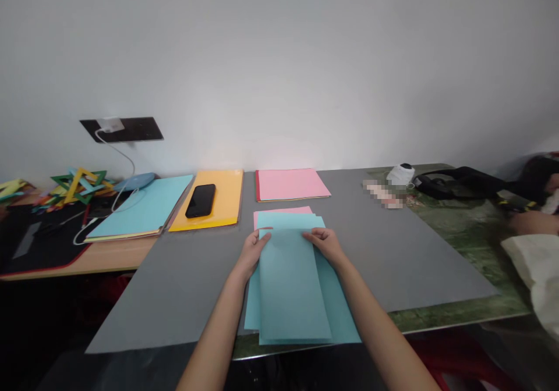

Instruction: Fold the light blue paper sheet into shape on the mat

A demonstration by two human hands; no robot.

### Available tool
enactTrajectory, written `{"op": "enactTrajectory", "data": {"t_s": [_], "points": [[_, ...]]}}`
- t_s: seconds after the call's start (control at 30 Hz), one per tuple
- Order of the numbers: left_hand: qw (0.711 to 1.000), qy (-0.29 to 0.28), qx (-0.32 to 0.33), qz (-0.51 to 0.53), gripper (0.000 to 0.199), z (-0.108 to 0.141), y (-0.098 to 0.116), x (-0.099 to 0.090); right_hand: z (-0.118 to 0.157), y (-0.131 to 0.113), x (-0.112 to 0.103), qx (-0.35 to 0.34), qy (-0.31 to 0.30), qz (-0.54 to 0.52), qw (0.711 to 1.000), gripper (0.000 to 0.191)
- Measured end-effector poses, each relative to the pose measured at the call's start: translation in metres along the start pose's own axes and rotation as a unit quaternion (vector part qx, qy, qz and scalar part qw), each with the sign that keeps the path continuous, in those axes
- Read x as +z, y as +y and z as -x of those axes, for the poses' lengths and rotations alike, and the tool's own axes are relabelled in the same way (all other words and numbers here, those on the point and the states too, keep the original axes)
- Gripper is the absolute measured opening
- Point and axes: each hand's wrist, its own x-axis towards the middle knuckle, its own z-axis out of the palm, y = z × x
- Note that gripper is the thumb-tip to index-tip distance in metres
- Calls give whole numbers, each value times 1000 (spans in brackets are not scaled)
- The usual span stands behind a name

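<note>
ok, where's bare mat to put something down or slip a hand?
Widest: grey mat from the right hand out to the green tabletop. Also left of the left hand, nearer than the yellow stack, and between the pink stack and blurred item. Crowded: blue sheets at both hands; far left, blue stack, cable, paper strips.

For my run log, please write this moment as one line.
Left hand: pinches blue sheet, top left | right hand: pinches it, top right | under it: more blue paper | black phone: on yellow stack
</note>
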Motion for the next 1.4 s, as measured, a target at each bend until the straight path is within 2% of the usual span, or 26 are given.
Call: {"op": "enactTrajectory", "data": {"t_s": [0.5,0.83,1.03,1.4], "points": [[1000,-11,9,-2,39,0,-1,-2,-1,3,0,1,-4,-17,1000,38],[1000,-1,0,6,44,-1,0,-1,-2,4,0,10,0,-27,1000,38],[1000,-6,4,-2,40,-1,-1,-2,-1,2,0,-7,-2,-22,1000,36],[1000,0,8,-2,43,-3,-5,-4,-8,11,-5,-24,41,-24,999,31]]}}
